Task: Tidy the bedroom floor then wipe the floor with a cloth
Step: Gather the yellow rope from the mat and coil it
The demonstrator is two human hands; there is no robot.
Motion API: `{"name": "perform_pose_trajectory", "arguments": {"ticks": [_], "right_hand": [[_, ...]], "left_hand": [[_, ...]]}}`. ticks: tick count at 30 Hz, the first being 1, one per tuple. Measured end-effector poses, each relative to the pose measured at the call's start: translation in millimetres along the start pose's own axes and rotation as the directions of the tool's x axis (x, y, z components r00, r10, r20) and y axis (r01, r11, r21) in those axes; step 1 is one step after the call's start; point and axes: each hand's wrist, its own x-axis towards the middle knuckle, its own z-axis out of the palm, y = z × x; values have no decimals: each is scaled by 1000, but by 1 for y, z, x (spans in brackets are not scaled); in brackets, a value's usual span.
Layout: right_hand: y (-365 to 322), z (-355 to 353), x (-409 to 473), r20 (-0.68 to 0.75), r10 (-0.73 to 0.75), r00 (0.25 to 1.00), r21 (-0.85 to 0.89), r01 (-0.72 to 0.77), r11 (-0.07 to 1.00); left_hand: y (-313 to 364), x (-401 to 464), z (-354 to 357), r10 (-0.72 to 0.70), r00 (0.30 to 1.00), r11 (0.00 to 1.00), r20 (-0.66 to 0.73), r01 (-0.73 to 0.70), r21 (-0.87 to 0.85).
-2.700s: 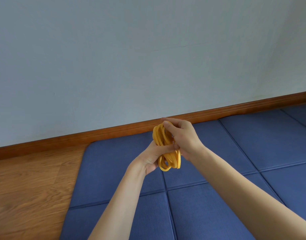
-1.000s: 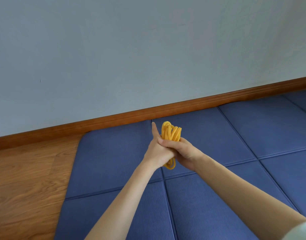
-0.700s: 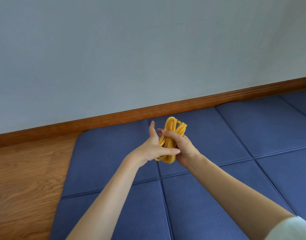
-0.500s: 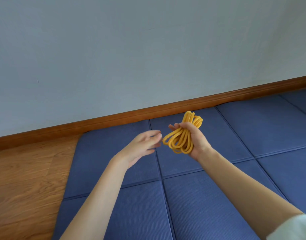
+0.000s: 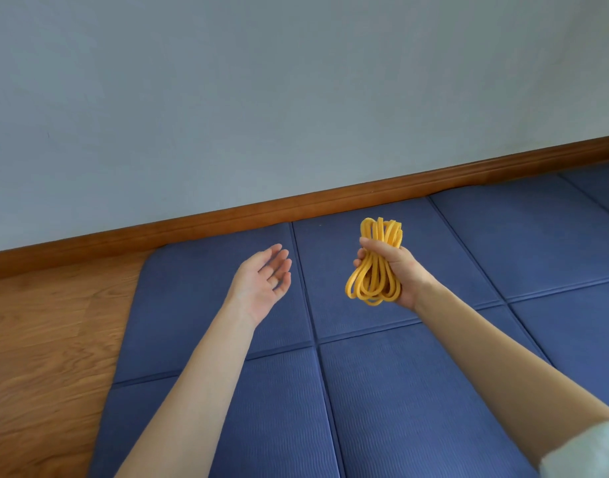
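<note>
A coiled yellow band (image 5: 373, 282), folded into several loops, is held upright in my right hand (image 5: 401, 270), whose fingers wrap around its middle. The loops stick out above and below the fist. My left hand (image 5: 261, 282) hovers to the left of it, palm up, fingers apart, holding nothing. Both hands are above a blue folding mat (image 5: 206, 291) on the floor. No cloth is in view.
The blue mat covers the floor from the middle to the right edge, split by fold seams. Bare wooden floor (image 5: 44, 346) lies to the left. A brown skirting board (image 5: 296, 205) runs along a pale wall (image 5: 261, 98) just behind the mat.
Both hands were winding the yellow band together. My left hand has let go and moved left, opening palm up; my right hand keeps the coiled band and has shifted right.
</note>
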Motion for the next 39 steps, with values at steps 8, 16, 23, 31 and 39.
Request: {"name": "perform_pose_trajectory", "arguments": {"ticks": [8,16,23,31,39], "right_hand": [[12,-19,30,-43,-9,999,-114,4,993],[9,-29,68,-256,-76,964,-35,69,997],[43,-47,40,-246,5,969,107,23,994],[51,-66,-14,-402,84,912,218,6,976],[2,-59,-150,-513,113,851,110,-66,992]], "left_hand": [[-16,30,-12,-17,999,999,47,16,33],[-37,73,-9,-18,1000,1000,7,19,-14],[-87,55,-15,-81,995,987,-50,73,-146],[-120,-13,8,-188,973,967,-138,158,-202],[-78,-117,86,-262,963,965,-68,260,-38]]}}
